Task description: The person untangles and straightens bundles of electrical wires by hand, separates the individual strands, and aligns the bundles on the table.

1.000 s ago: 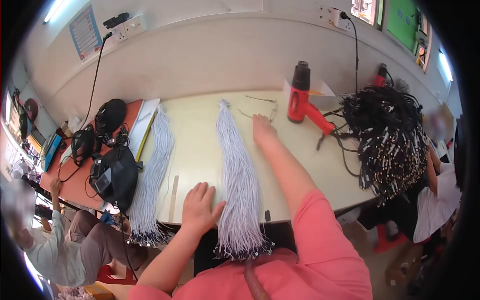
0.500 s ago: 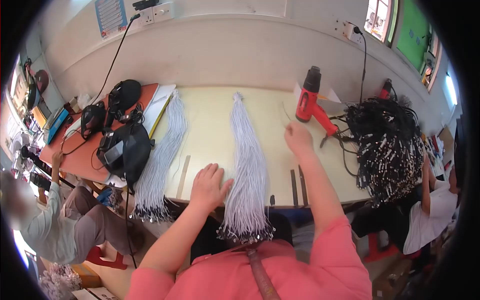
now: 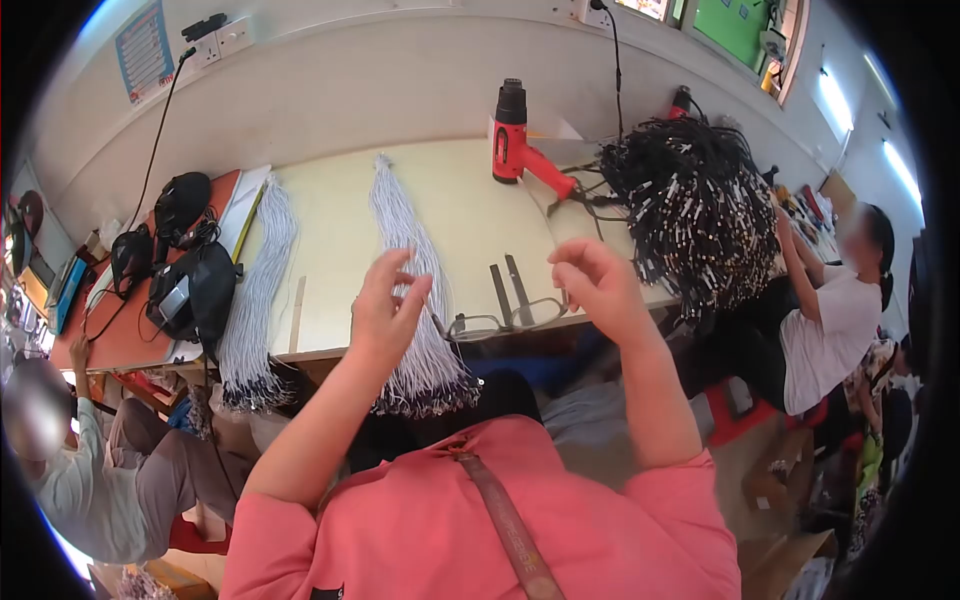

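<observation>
My left hand (image 3: 385,305) is raised over the white cord bundle (image 3: 403,215), its thumb and fingers loosely curved and apart. My right hand (image 3: 605,290) is lifted above the table's front edge, thumb and forefinger curled together. Between the hands, at the table's edge, is a pair of glasses (image 3: 505,326) with thin dark rims. Their right end meets the fingers of my right hand; the left end lies close beside my left thumb. The cord bundle stretches toward me, its dark tipped ends hanging over the edge.
Another white cord bundle (image 3: 265,270) lies left, near black bags (image 3: 190,290) on an orange board. A red heat gun (image 3: 510,150) stands at the back. A heap of black cords (image 3: 690,210) lies right. Two dark strips (image 3: 510,290) lie near the front edge. People sit on both sides.
Both hands have come up off the tabletop, the left from beside the cord bundle, the right from near the heat gun. Glasses now show between them. The whole view has turned right.
</observation>
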The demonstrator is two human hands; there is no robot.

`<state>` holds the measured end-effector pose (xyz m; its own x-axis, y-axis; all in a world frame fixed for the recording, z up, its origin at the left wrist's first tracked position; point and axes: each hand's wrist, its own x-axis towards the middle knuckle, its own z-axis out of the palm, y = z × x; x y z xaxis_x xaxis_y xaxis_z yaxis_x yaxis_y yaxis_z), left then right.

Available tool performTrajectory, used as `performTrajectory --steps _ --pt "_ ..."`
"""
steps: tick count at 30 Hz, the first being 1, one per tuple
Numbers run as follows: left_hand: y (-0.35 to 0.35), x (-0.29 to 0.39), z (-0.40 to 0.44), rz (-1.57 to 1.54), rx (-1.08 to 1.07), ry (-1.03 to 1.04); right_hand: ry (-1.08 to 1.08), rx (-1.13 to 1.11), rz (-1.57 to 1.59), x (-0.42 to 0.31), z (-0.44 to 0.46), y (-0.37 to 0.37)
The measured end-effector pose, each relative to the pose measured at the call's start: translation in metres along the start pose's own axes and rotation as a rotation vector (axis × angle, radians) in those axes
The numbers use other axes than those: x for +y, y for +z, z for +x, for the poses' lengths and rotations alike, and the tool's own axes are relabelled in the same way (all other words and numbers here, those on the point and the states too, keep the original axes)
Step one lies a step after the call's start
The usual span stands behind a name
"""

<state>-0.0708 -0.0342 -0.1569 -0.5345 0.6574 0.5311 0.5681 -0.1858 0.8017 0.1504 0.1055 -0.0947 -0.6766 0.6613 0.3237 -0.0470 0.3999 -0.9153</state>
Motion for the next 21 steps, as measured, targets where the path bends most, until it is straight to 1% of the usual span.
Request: performTrajectory --steps 1,2,3,5,6,7,9,10,11,12,15,16,19,20,21 --pt "0.003 0.012 -0.002 0.036 0.061 0.048 0.005 0.010 0.062 -0.004 -0.007 0.005" --pt "0.005 0.010 -0.002 0.115 0.189 0.256 0.007 0.021 0.124 -0.009 -0.013 0.009" --pt "0.002 0.018 -0.005 0.133 0.310 0.270 0.009 0.035 0.187 -0.012 -0.019 0.014" --pt "-0.007 0.031 -0.013 0.126 0.421 0.312 0.001 0.040 0.286 -0.017 -0.029 0.024" --pt "-0.010 0.037 -0.017 0.169 0.443 0.412 0.025 0.030 0.333 -0.019 -0.033 0.029" --pt "-0.011 0.046 -0.023 0.121 0.257 0.409 0.050 0.016 0.379 -0.020 -0.036 0.036" --pt "-0.008 0.065 -0.037 0.022 -0.109 0.392 0.000 -0.002 0.423 -0.011 -0.038 0.058" --pt "-0.002 0.074 -0.041 0.046 -0.174 0.317 0.003 -0.056 0.416 -0.011 -0.039 0.066" --pt "0.003 0.079 -0.044 0.070 -0.238 0.244 -0.063 -0.072 0.329 -0.004 -0.038 0.072" --pt "0.003 0.078 -0.044 -0.009 -0.270 0.087 -0.031 -0.076 0.344 -0.006 -0.038 0.074" --pt "-0.002 0.066 -0.039 -0.086 -0.433 -0.067 0.073 -0.116 0.377 -0.008 -0.042 0.072" --pt "-0.003 0.067 -0.040 -0.091 -0.455 -0.078 0.108 -0.134 0.383 -0.008 -0.043 0.071" --pt "-0.003 0.070 -0.043 -0.012 -0.448 -0.061 -0.016 -0.139 0.091 -0.012 -0.047 0.071" --pt "-0.004 0.068 -0.044 -0.023 -0.426 -0.040 -0.169 -0.106 -0.046 -0.016 -0.049 0.070" --pt "-0.007 0.067 -0.042 0.025 -0.393 -0.042 -0.296 0.012 -0.182 -0.019 -0.052 0.068"
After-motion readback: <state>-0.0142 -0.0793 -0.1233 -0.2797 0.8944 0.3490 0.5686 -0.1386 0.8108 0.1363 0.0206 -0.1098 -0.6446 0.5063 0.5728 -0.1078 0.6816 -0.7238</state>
